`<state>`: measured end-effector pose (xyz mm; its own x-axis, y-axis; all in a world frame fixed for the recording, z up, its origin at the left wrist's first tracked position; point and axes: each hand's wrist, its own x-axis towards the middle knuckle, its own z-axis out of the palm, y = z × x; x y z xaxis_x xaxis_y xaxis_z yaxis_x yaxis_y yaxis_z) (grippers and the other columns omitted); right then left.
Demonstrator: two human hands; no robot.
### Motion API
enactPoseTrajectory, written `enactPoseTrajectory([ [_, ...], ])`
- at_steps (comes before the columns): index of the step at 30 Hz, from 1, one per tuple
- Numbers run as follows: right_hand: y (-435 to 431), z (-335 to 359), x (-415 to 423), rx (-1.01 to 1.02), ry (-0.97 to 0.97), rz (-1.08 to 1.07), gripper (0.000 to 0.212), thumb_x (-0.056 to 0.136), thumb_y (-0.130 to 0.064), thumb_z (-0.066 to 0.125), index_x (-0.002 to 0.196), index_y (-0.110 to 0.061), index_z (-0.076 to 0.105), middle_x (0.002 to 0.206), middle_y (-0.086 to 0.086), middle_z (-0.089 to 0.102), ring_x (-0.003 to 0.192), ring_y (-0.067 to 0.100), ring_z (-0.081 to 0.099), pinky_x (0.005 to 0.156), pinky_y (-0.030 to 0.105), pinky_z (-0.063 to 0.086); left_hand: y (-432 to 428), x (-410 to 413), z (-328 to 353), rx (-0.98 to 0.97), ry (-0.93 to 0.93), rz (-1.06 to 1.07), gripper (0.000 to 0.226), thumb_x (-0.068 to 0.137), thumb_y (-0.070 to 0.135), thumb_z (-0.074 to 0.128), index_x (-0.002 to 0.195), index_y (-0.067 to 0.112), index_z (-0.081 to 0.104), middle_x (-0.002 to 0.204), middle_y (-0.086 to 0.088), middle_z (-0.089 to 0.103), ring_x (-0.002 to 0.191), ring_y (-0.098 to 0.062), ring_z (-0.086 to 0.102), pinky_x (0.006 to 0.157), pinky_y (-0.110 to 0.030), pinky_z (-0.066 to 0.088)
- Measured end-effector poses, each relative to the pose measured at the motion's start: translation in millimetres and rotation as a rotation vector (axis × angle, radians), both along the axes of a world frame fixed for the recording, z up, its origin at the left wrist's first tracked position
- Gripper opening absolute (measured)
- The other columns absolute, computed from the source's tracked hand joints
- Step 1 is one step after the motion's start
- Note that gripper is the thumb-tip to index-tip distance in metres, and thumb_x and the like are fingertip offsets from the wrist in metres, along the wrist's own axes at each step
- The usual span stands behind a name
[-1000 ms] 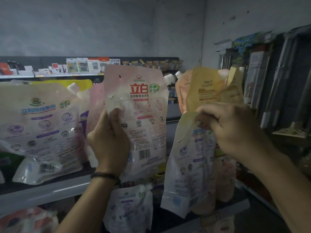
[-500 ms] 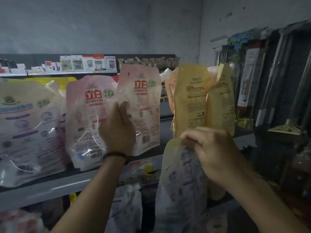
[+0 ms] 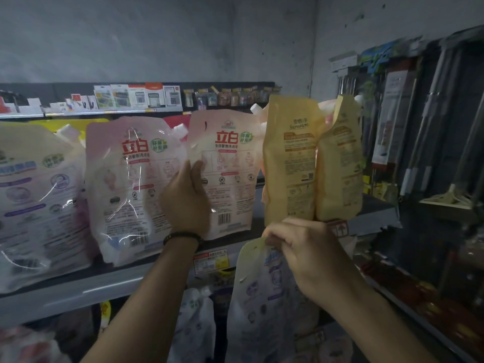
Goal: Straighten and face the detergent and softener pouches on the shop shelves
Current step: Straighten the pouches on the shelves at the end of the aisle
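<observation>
On the shelf [image 3: 78, 286] stand pouches in a row. My left hand [image 3: 187, 203] grips the lower left edge of a pink pouch [image 3: 227, 169] with red lettering and holds it upright on the shelf. A second pink pouch [image 3: 131, 184] stands to its left, and a white and purple pouch [image 3: 34, 205] further left. Two yellow pouches [image 3: 290, 163] [image 3: 340, 163] stand to the right. My right hand [image 3: 303, 247] pinches the top of a white and purple pouch [image 3: 264, 305] that hangs below shelf level.
A price tag [image 3: 210, 260] is stuck on the shelf's front edge. More pouches [image 3: 193, 323] lie on the lower shelf. Small boxed goods [image 3: 136, 96] line a far upper shelf. Mops and long-handled tools [image 3: 432, 142] hang on the right.
The pink pouch in my left hand has moved right and now stands beside the yellow pouches. My right hand with its hanging pouch has dropped lower, below the shelf edge.
</observation>
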<state>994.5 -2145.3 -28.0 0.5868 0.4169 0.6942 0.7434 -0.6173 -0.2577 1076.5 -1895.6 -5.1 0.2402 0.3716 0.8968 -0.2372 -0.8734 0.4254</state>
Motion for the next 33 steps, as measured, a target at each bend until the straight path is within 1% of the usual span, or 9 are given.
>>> enactPoseTrajectory([
  [2, 3, -2, 1, -0.007, 0.003, 0.011, 0.03, 0.095, -0.004, 0.07, 0.099, -0.033, 0.065, 0.083, -0.022, 0.057, 0.081, 0.003, 0.061, 0.071, 0.038, 0.056, -1, -6, 1, -0.008, 0.043, -0.013, 0.037, 0.115, 0.034, 0.047, 0.088, 0.014, 0.061, 0.062, 0.011, 0.051, 0.049, -0.002, 0.045, 0.05, -0.013, 0.027],
  [5, 6, -5, 5, -0.013, 0.012, 0.01, 0.03, 0.096, -0.005, 0.068, 0.099, -0.034, 0.063, 0.084, -0.023, 0.059, 0.082, 0.005, 0.063, 0.076, 0.04, 0.056, -2, -18, 3, -0.07, 0.076, -0.058, 0.027, 0.113, 0.027, 0.051, 0.089, 0.017, 0.048, 0.064, 0.018, 0.043, 0.054, 0.007, 0.041, 0.051, -0.007, 0.038],
  [10, 16, -8, 3, -0.005, 0.034, 0.044, 0.029, 0.096, -0.002, 0.065, 0.097, -0.031, 0.067, 0.085, -0.018, 0.061, 0.083, 0.003, 0.063, 0.068, 0.037, 0.057, -4, -40, 8, -0.267, 0.092, -0.241, 0.016, 0.108, 0.026, 0.062, 0.122, 0.02, 0.055, 0.084, 0.019, 0.062, 0.067, 0.01, 0.063, 0.056, -0.004, 0.045],
  [15, 22, -16, 5, -0.019, 0.057, 0.034, 0.027, 0.097, -0.004, 0.061, 0.095, -0.031, 0.065, 0.084, -0.017, 0.058, 0.079, 0.006, 0.061, 0.065, 0.038, 0.056, 0, -59, -5, -0.241, 0.068, -0.258, 0.052, 0.1, 0.015, 0.072, 0.145, 0.02, 0.045, 0.133, 0.0, 0.065, 0.109, -0.012, 0.07, 0.088, -0.03, 0.062],
  [18, 25, -21, 5, -0.022, 0.063, 0.031, 0.022, 0.098, -0.008, 0.061, 0.094, -0.029, 0.064, 0.084, -0.015, 0.059, 0.077, 0.009, 0.062, 0.064, 0.039, 0.056, -3, -77, -23, -0.158, 0.039, -0.165, 0.05, 0.098, 0.018, 0.073, 0.141, 0.013, 0.049, 0.133, -0.005, 0.059, 0.119, -0.023, 0.061, 0.096, -0.042, 0.058],
  [22, 29, -27, 6, -0.031, 0.064, 0.035, 0.019, 0.099, -0.011, 0.062, 0.095, -0.029, 0.064, 0.086, -0.013, 0.061, 0.078, 0.012, 0.062, 0.063, 0.038, 0.056, -9, -111, -60, -0.055, 0.035, -0.142, 0.022, 0.104, 0.027, 0.064, 0.118, 0.011, 0.061, 0.112, -0.005, 0.062, 0.101, -0.023, 0.059, 0.086, -0.029, 0.05],
  [26, 32, -38, 6, -0.033, 0.072, 0.03, 0.018, 0.099, -0.011, 0.063, 0.096, -0.029, 0.065, 0.089, -0.012, 0.064, 0.08, 0.012, 0.063, 0.064, 0.04, 0.057, -20, -152, -115, -0.028, 0.052, -0.213, 0.021, 0.103, 0.037, 0.055, 0.097, 0.018, 0.062, 0.089, 0.004, 0.058, 0.077, -0.009, 0.054, 0.072, -0.013, 0.04],
  [30, 36, -48, 2, -0.029, 0.088, -0.002, 0.019, 0.096, -0.009, 0.065, 0.096, -0.028, 0.069, 0.092, -0.01, 0.068, 0.083, 0.015, 0.065, 0.067, 0.039, 0.057, -31, -176, -178, -0.176, 0.299, -0.263, 0.028, 0.091, 0.061, 0.064, 0.098, 0.034, 0.063, 0.089, 0.012, 0.062, 0.065, -0.006, 0.059, 0.055, -0.018, 0.045],
  [33, 39, -55, -2, -0.023, 0.102, -0.026, 0.024, 0.095, -0.005, 0.068, 0.099, -0.028, 0.072, 0.094, -0.007, 0.07, 0.084, 0.015, 0.066, 0.067, 0.032, 0.054, -31, -173, -221, -0.288, 0.569, -0.307, 0.045, 0.081, 0.07, 0.075, 0.114, 0.039, 0.068, 0.106, 0.015, 0.07, 0.071, -0.005, 0.069, 0.062, -0.006, 0.045],
])
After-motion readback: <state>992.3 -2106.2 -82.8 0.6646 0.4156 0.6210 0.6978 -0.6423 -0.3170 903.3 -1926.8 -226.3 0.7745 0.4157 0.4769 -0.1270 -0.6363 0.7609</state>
